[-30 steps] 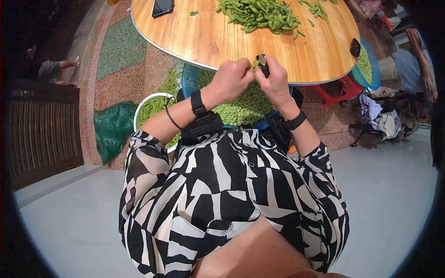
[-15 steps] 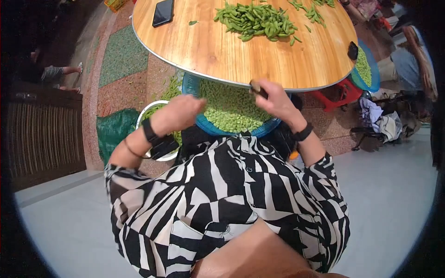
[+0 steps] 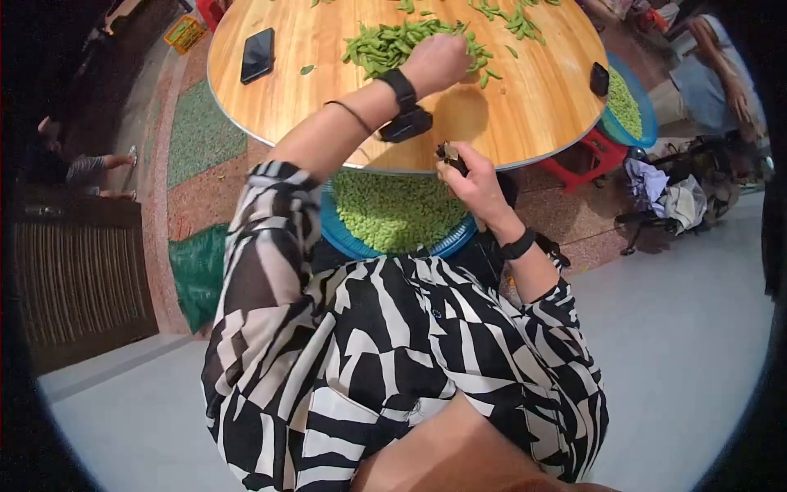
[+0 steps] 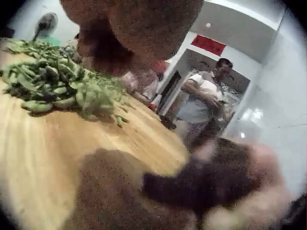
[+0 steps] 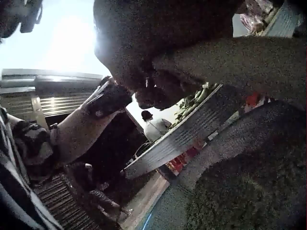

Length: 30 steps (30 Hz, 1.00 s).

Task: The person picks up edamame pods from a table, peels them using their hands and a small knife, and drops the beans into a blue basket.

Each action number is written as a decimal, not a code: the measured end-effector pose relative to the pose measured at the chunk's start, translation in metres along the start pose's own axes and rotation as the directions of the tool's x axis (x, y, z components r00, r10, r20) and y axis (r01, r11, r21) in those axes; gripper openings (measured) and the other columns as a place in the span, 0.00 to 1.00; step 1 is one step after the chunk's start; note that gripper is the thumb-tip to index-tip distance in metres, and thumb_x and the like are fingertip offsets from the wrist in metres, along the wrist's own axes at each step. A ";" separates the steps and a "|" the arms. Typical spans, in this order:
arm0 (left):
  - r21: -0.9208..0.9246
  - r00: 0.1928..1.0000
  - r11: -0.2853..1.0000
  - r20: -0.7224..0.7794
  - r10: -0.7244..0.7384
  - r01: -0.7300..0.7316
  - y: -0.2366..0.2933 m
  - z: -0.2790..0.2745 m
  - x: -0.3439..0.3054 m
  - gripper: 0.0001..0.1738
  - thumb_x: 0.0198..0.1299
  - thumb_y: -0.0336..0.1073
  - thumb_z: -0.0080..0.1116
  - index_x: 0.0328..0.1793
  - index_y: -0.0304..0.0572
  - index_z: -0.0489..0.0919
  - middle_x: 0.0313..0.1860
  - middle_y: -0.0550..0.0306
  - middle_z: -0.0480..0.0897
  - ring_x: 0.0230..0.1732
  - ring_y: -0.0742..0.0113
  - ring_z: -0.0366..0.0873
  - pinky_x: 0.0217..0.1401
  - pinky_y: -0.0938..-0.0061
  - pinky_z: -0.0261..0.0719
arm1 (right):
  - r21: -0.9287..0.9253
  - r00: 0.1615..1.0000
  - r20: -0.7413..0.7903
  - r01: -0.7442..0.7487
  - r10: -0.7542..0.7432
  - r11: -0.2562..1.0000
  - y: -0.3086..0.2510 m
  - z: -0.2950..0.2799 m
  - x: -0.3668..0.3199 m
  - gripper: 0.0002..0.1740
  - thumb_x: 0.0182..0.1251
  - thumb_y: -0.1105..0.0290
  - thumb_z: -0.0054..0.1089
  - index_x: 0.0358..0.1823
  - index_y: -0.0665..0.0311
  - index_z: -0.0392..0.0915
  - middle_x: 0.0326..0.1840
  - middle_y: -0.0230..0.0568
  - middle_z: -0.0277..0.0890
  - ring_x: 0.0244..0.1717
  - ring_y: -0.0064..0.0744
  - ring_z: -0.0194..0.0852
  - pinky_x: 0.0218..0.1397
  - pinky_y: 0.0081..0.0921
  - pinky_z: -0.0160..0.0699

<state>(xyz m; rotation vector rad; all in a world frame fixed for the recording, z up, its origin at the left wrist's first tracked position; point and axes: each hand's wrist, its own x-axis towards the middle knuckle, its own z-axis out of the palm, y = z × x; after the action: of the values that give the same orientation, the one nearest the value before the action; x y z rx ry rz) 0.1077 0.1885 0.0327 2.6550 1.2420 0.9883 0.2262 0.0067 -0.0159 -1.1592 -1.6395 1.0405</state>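
My left hand (image 3: pixel 440 63) reaches over the near right side of a pile of green bean pods (image 3: pixel 385 47) on the round wooden table (image 3: pixel 361 111). Its fingertips point down at the pods and are hidden in the head view. At the table's near edge, my right hand (image 3: pixel 477 187) grips a small dark object (image 3: pixel 456 158) between thumb and fingers. The left wrist view shows this dark object (image 4: pixel 206 184) blurred, so its kind cannot be made out. Below the right hand stands a blue basket (image 3: pixel 334 228) full of shelled green beans (image 3: pixel 398 215).
A phone (image 3: pixel 257 56) lies at the table's left and a black item (image 3: pixel 599 79) at its right edge. Loose pods (image 3: pixel 523 23) lie farther back. A red stool (image 3: pixel 586 164) and a second blue basin (image 3: pixel 645 102) of beans stand right. Another person (image 4: pixel 204 96) stands beyond the table.
My left hand has gone from the right hand, back over the white bucket, then forward to the pod pile. The right hand stays near the table's edge, still holding the dark object.
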 end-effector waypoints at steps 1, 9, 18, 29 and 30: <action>0.021 0.998 0.999 0.057 -0.026 0.025 -0.003 0.007 0.008 0.09 0.53 0.34 0.55 0.30 0.33 0.79 0.28 0.34 0.80 0.34 0.38 0.80 0.38 0.53 0.80 | -0.005 1.000 -0.006 0.003 -0.003 1.000 0.002 -0.003 -0.001 0.12 0.61 0.72 0.58 0.43 0.71 0.73 0.27 0.46 0.74 0.31 0.26 0.75 0.34 0.26 0.73; 0.083 0.954 0.959 0.116 -0.278 0.269 -0.039 0.014 -0.018 0.08 0.51 0.29 0.51 0.37 0.33 0.76 0.33 0.38 0.82 0.38 0.39 0.81 0.41 0.52 0.80 | 0.338 0.975 -0.042 -0.193 0.220 0.921 -0.006 -0.019 0.003 0.11 0.67 0.71 0.54 0.48 0.68 0.72 0.21 0.26 0.64 0.18 0.15 0.60 0.20 0.15 0.58; 0.261 0.988 0.965 0.154 -0.031 -0.011 -0.049 -0.002 -0.060 0.09 0.52 0.30 0.52 0.39 0.36 0.76 0.41 0.36 0.76 0.44 0.41 0.78 0.44 0.56 0.78 | 0.378 0.975 -0.011 -0.203 0.223 0.903 -0.010 -0.010 0.010 0.12 0.69 0.71 0.51 0.50 0.68 0.71 0.21 0.26 0.62 0.15 0.13 0.57 0.16 0.14 0.55; -0.064 1.000 0.998 -0.027 0.002 -0.004 -0.068 -0.051 -0.090 0.06 0.57 0.26 0.54 0.41 0.37 0.76 0.34 0.49 0.76 0.38 0.53 0.78 0.39 0.62 0.79 | 0.514 0.971 0.043 -0.223 0.235 0.828 -0.013 0.004 0.019 0.16 0.70 0.71 0.47 0.57 0.68 0.70 0.27 0.30 0.65 0.18 0.15 0.58 0.16 0.14 0.58; -0.061 1.000 0.998 -0.028 -0.003 0.002 -0.061 -0.058 -0.092 0.06 0.57 0.26 0.54 0.41 0.37 0.76 0.34 0.49 0.76 0.38 0.53 0.78 0.39 0.62 0.79 | 0.545 0.970 0.058 -0.227 0.234 0.807 -0.015 0.007 0.021 0.17 0.71 0.71 0.47 0.58 0.67 0.69 0.27 0.31 0.65 0.18 0.16 0.59 0.16 0.14 0.58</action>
<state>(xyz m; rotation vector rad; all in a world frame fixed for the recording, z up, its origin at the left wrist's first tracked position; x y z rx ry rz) -0.0097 0.1521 0.0120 2.6024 1.2000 1.0491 0.2111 0.0223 -0.0005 -0.9737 -1.0822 1.5352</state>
